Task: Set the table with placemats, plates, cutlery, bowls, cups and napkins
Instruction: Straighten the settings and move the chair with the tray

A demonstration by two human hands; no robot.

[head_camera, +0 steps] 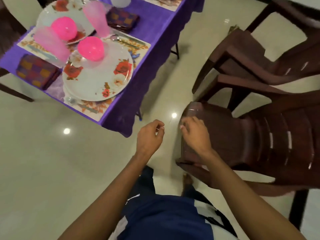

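Head view looks down past both arms at a purple-clothed table (152, 32) whose near corner already carries two place settings. Taking the near floral plate (98, 78) as the landmark: a pink bowl (90, 48) sits on its far rim, a pink cup (50, 43) stands beyond it to the left, a checked napkin (35, 71) lies just left of it, cutlery (83, 105) lies on the placemat (97, 111) at its near edge, and a second setting lies beyond it.

By my reading, these settings are finished and the step in hand is fetching or moving on. The left hand (149, 136) hangs off the table's near corner, well short of the plate, fingers loosely curled on nothing. The right hand (194, 134) rests at the back of a brown chair (251, 132), fingers bent; the blur leaves it unclear whether they grip the chair. The next move likely calls for a firm hold there.
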